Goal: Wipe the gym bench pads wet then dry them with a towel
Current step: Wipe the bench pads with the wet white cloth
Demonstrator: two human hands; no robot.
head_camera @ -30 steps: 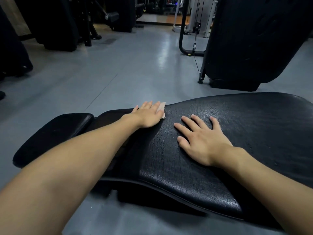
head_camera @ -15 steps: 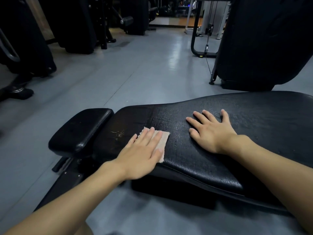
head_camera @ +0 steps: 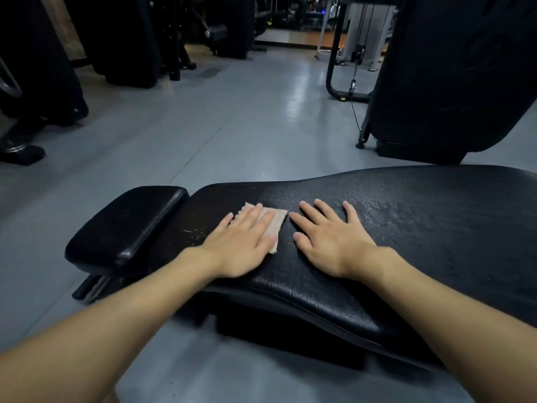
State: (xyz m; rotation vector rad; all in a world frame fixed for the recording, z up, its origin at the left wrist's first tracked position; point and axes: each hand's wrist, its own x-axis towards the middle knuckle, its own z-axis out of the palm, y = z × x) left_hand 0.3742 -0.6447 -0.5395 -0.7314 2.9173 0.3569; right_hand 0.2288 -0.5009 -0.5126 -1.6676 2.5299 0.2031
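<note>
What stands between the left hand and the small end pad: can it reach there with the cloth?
Probably yes. The left hand presses the cloth flat on the main pad, next to the small end pad; only the gap between pads lies between them.

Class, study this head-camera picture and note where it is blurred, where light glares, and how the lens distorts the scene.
Head view: the left hand is softly smeared, the right hand is sharp; pale glare streaks the grey floor; the far machines sink into shadow; the wide lens bows the bench pad and stretches the bottom corners.
</note>
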